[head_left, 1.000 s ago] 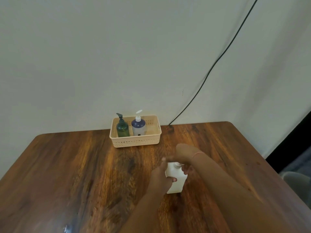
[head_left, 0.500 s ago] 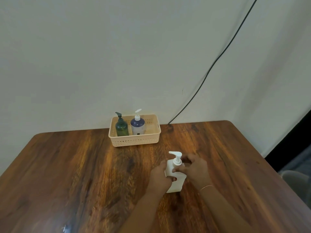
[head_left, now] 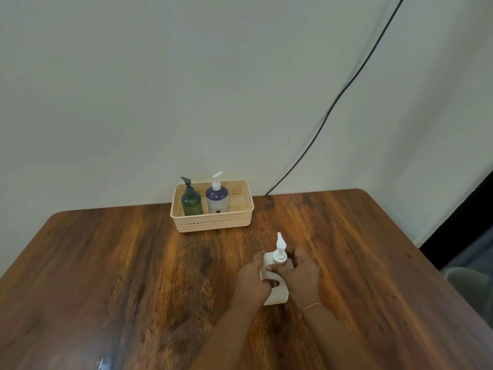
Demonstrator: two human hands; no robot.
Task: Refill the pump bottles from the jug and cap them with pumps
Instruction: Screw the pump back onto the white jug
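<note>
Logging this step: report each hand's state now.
Left hand: grips the white bottle.
Right hand: grips the same bottle just below its pump.

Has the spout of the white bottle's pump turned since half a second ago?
Yes. The spout pointed left before; now it points away, toward the basket.

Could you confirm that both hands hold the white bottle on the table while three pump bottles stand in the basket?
Not quite: the head view shows two pump bottles in the basket, a green bottle and a blue bottle. The left hand and right hand do hold the white bottle on the table.
</note>
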